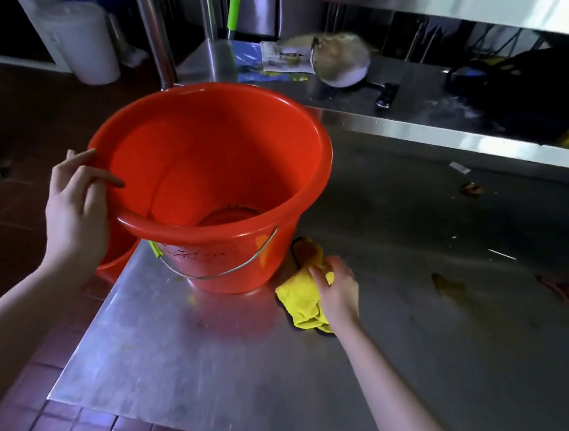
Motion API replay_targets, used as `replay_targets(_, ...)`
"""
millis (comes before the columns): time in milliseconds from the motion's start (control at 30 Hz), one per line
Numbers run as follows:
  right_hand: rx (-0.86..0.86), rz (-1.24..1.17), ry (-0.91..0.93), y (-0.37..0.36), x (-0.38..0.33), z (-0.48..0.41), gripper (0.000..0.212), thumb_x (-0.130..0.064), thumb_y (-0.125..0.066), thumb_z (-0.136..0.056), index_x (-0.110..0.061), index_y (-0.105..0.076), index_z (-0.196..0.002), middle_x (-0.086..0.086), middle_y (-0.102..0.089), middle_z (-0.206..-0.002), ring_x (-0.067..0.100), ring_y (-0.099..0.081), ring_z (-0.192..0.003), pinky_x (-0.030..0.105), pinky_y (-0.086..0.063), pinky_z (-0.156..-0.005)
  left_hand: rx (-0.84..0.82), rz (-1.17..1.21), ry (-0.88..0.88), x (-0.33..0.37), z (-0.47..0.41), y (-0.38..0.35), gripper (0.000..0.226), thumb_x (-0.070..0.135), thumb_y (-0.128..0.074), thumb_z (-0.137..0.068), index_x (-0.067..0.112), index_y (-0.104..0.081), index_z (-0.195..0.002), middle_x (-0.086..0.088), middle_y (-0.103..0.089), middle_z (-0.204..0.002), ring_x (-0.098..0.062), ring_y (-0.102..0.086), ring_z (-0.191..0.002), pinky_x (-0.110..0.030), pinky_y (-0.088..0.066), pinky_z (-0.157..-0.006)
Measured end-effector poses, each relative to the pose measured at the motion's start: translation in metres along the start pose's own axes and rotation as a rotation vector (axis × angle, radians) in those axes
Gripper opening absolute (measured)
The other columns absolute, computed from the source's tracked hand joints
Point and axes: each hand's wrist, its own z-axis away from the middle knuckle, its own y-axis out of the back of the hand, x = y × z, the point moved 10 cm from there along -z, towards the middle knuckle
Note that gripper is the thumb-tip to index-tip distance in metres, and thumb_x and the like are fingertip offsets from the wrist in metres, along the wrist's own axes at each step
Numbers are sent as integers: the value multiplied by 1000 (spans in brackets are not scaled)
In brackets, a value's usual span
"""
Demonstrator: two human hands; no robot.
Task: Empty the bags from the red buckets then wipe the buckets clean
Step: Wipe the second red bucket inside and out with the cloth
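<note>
Both hands are gripping: left hand [77, 211] is holding the red bucket [212, 161] by its rim at the left edge of the steel table [194, 362]; right hand [336, 295] is clutching the yellow cloth [298, 295] just beside it.

Steel worktable [194, 362]: round red plastic bucket [212, 161] left of right hand [338, 295], crumpled yellow cloth [298, 292] under it, reddish scraps [562, 289] further right.

A commercial kitchen's prep area. Under both hands lies a stainless steel table [194, 362]. Beyond the right hand [336, 293] runs a steel shelf [424, 100] carrying a battered metal pan [338, 60], with food scraps [471, 189] on the tabletop to that hand's right. Left of the left hand [77, 204] are dark red floor tiles [26, 117], and past them a white lidded tub [81, 43]
</note>
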Motion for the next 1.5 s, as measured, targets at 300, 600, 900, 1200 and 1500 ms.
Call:
replay_targets(300,202,-231,179,125,-93,36,14,-22,-64,-91,-13,-60,-101,-3,-62,-93,9,-58,-86,14,-43,-75,-49,41,-107,26,12,-41,30,13,-34,-91,4,-62,-90,-11,-53,-132,-18,-25,-146,-17,-20,-112)
replay_targets(600,240,-109,514,142,-242,46,25,-35,-56,-94,-13,-58,-106,-5,-58,-104,13,-56,-99,24,-43,-88,-174,-115,-380,83,44,-67,33,24,-37,-93,8,-63,-81,-8,-58,-85,-36,-52,-100,-53,-18,-113)
replay_targets(900,422,553,507,41,-258,53,40,-50,-46,-95,-24,-68,-74,-8,-66,-66,19,-56,-67,38,-40,-69,-272,-265,-692,102,39,-59,42,38,-35,-98,22,-54,-64,9,-48,-63,-20,-49,-67,-40,-40,-77)
replay_targets(1200,80,597,702,81,-229,0,34,-29,-42,-94,-12,-64,-74,0,-62,-75,24,-58,-77,34,-43,-78,-408,-135,-800,95,30,-66,54,73,-46,-83,22,-59,-75,12,-46,-69,-14,-42,-71,-34,-33,-78)
replay_targets(1500,170,501,392,101,-210,-40,38,-15,-43,-91,2,-70,-71,16,-71,-85,32,-65,-89,41,-47,-89,-341,-176,-769,92,34,-66,60,75,-42,-85,20,-64,-79,12,-49,-73,-17,-46,-73,-39,-39,-81)
